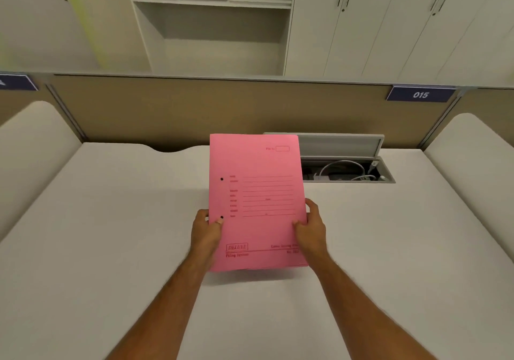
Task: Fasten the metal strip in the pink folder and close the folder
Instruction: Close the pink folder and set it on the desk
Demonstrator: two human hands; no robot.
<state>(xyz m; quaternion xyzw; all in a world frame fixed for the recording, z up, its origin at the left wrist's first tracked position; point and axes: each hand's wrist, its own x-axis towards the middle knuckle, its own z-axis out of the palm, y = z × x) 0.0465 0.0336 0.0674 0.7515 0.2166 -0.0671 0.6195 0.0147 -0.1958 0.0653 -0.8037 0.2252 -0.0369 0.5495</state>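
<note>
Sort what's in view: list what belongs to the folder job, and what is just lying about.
Belongs to the job:
pink folder, shut, front cover up
left hand gripping its left edge
right hand gripping its right edge

Just there:
desk
open cable tray with cables
015 sign
shelves

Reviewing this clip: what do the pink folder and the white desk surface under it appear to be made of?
The pink printed folder looks like thin matte card or stiff paper: flat, no gloss, red ink print, two punched holes near its left edge. It is held closed by the left hand and right hand. The white desk top looks like smooth laminate or coated board, with an even low sheen; the exact material cannot be told.
</note>
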